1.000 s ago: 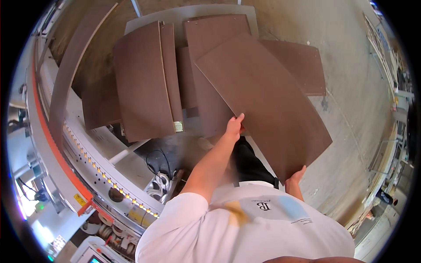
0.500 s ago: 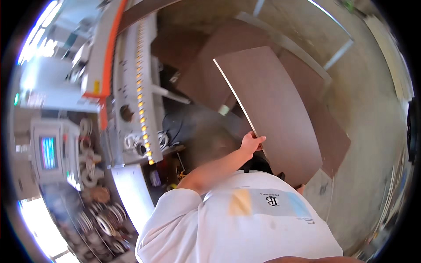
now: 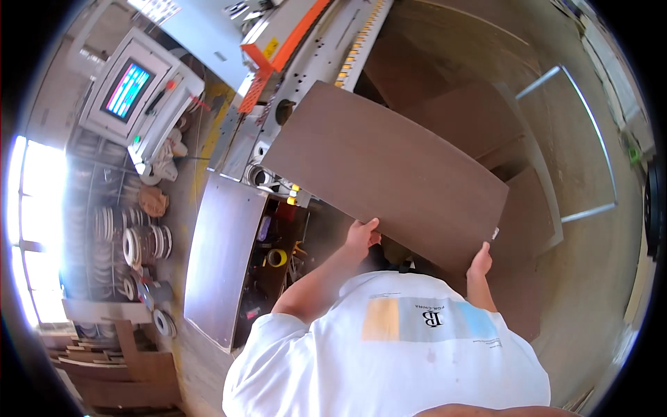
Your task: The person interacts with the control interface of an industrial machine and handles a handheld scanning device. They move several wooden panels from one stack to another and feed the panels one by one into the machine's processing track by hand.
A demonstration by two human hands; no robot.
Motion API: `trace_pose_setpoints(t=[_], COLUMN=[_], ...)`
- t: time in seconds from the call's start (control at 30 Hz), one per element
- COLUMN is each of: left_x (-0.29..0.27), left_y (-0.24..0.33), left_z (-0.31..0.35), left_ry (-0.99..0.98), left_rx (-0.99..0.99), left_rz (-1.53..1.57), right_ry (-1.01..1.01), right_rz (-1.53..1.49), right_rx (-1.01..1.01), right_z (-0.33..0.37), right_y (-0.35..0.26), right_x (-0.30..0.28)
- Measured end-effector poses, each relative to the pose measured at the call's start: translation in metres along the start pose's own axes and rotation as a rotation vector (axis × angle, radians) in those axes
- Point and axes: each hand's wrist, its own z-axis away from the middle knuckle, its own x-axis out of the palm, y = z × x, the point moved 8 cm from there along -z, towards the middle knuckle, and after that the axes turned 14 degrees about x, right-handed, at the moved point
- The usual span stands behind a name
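Note:
A brown rectangular board (image 3: 392, 170) is held in front of me in both hands. My left hand (image 3: 361, 235) grips its near long edge, thumb on the top face and the other fingers mostly hidden beneath. At the near right corner, my right hand (image 3: 480, 260) is closed on the short edge, beside a small pale spot. The board's far left end overlaps the edge of a long machine (image 3: 326, 62) with an orange guard and a row of yellow rollers; whether they touch, I cannot tell.
More brown boards (image 3: 472, 115) lie at the far right, near a metal frame (image 3: 604, 149). To my left stand a white-topped cabinet (image 3: 221, 257) with tape and tools on its shelf, a control panel with a screen (image 3: 128, 89), and several edging rolls (image 3: 142, 244).
The board has swung left toward the machine and turned more crosswise. My right hand, mostly hidden before, now shows on its right end. My view has turned left.

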Motion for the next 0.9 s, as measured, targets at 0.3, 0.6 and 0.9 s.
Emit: trace_pose_setpoints(t=[0.3,0.6,0.9], left_x=[-0.141,-0.112,-0.096], left_y=[0.065,0.114,0.127], left_z=[-0.036,0.009,-0.031], left_ry=[0.35,0.363,0.179], left_rx=[0.29,0.591,0.615], left_rz=[0.035,0.129,0.272], right_ry=[-0.662,-0.668,-0.577], right_rz=[0.09,0.23,0.247], right_rx=[0.054,0.006,-0.054], right_z=[0.098,0.123,0.102], right_y=[-0.022,-0.02,-0.059], right_x=[0.167,0.226,0.25])
